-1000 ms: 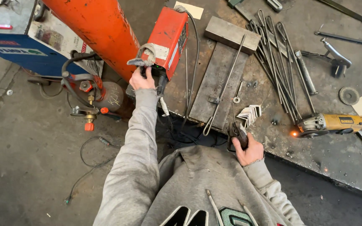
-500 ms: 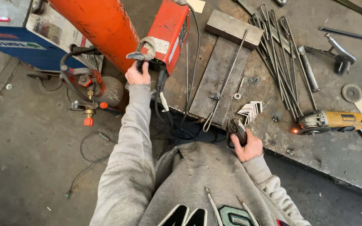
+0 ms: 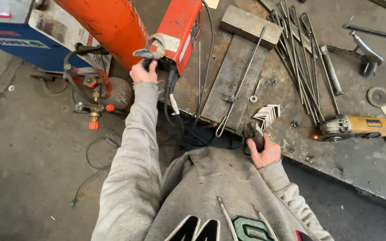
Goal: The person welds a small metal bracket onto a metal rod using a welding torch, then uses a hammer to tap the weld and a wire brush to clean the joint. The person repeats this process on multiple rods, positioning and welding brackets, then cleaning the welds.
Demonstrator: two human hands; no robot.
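Observation:
My left hand (image 3: 143,71) reaches out to the front panel of a red welding machine (image 3: 182,27) at the left end of the steel workbench (image 3: 349,156), fingers closed on a knob or plug below its strap handle. My right hand (image 3: 264,151) rests at the near edge of the bench, gripping a dark welding torch handle (image 3: 254,134). A fan of small white metal pieces (image 3: 268,115) lies just beyond that hand. Black cables (image 3: 202,89) run from the machine down toward my body.
An orange gas cylinder (image 3: 108,22) with regulator and hoses (image 3: 90,107) stands left of the bench, beside a blue machine (image 3: 18,35). On the bench lie steel plates (image 3: 237,76), bent rods (image 3: 300,67), a yellow angle grinder (image 3: 358,127) and a grinding disc (image 3: 377,96).
My left hand has moved up the front of the red machine and closer to its panel. My right hand has stayed at the bench edge with the torch handle.

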